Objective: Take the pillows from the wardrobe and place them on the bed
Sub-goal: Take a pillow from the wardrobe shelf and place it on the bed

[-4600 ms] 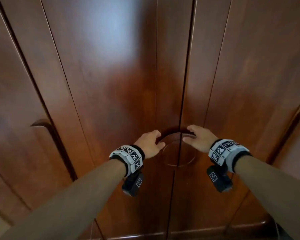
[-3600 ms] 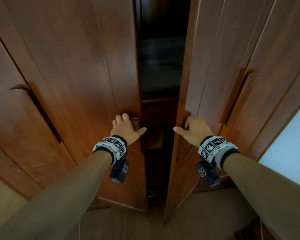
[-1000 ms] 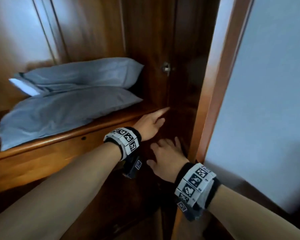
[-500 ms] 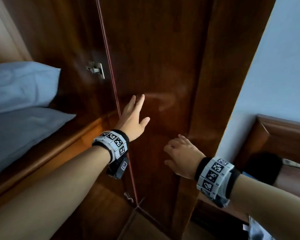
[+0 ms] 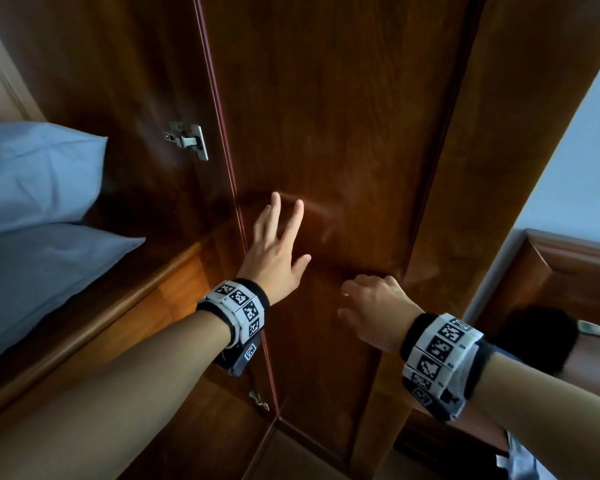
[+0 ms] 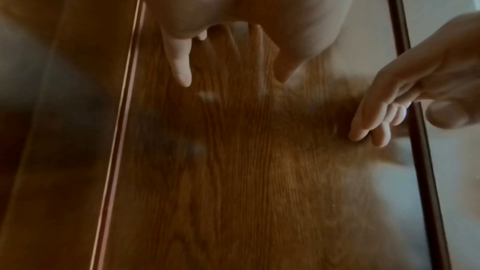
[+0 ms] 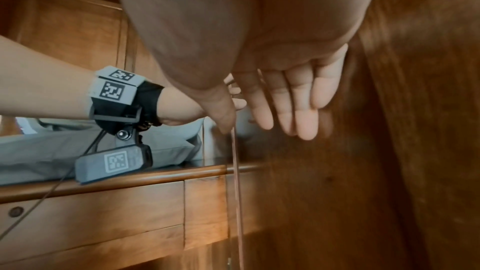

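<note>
Left hand [image 5: 274,258] flat, fingers spread on the wardrobe door [image 5: 326,133]; right hand [image 5: 374,310] loosely curled, holding nothing. Two pillows [image 5: 39,216] stacked on the shelf [image 5: 146,282], well left of both hands.

Left wrist: fingertips [image 6: 182,69] on the panel.

Right wrist: fingers [image 7: 298,106] relaxed. Risk: unheld door may swing back, blocking the reach.

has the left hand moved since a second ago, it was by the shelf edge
Yes. The left hand has gone right, off the shelf edge and across the door's hinged edge, and now lies spread against the inside of the open wardrobe door, beside the right hand.
</note>
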### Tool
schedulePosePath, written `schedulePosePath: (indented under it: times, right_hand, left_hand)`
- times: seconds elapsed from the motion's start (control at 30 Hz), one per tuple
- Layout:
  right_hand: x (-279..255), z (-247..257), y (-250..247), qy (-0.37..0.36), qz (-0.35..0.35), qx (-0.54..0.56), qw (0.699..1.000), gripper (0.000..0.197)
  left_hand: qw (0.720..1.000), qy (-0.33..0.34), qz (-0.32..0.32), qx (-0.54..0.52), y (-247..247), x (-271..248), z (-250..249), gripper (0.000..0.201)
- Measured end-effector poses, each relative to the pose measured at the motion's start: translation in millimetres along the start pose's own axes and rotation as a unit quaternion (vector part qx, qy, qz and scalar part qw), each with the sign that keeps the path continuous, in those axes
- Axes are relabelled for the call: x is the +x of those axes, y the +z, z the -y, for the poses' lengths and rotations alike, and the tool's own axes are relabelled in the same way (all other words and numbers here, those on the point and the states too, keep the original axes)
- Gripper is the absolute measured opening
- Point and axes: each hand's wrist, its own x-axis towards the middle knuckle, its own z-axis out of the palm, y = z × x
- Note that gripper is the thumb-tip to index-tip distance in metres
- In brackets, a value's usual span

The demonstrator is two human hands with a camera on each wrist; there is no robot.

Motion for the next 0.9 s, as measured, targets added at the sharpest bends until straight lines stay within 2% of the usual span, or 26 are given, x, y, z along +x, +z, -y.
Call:
schedulePosePath:
  times: [0.2, 0.33, 0.5, 0.6, 0.67, 0.73, 0.77, 0.9]
  right_hand:
    - [16.1, 11.2, -3.6, 0.018, 0.050, -0.015, 0.998, 0.044]
    - [36.9, 24.2, -7.1, 0.002, 0.056, 0.034, 0.998, 0.042]
    - [77.1, 87.1, -9.0, -0.092, 0.036, 0.098, 0.990, 0.033]
    - [108.0, 144.2, -12.5, -0.133, 0.010, 0.123, 0.983, 0.036]
    - [128.9, 184.9, -18.4, -0.159, 0.008, 0.144, 0.977, 0.042]
    - [150.9, 225.0, -26.2, -0.188, 0.011, 0.154, 0.970, 0.049]
    - [163.2, 245.4, -30.4, -0.200, 0.008, 0.162, 0.966, 0.053]
    - [221.0, 329.2, -49.1, -0.227, -0.010, 0.198, 0.954, 0.063]
  left_hand:
    - [1.000, 0.003, 0.021, 0.007, -5.6, 6.0, 3.5, 0.088]
    - [0.998, -0.009, 0.062, -0.007, -22.7, 6.5, 12.5, 0.079]
    - [0.989, -0.132, 0.039, 0.046, -89.6, -20.8, 75.4, 0.072]
    - [0.963, -0.246, 0.045, 0.096, -140.5, -58.7, 143.6, 0.074]
    - [0.941, -0.306, 0.054, 0.135, -178.8, -89.1, 194.3, 0.084]
    - [0.915, -0.358, 0.064, 0.177, -223.8, -120.6, 241.9, 0.096]
    - [0.898, -0.393, 0.060, 0.190, -248.4, -135.7, 262.0, 0.092]
    - [0.852, -0.468, -0.014, 0.232, -341.1, -187.7, 322.6, 0.088]
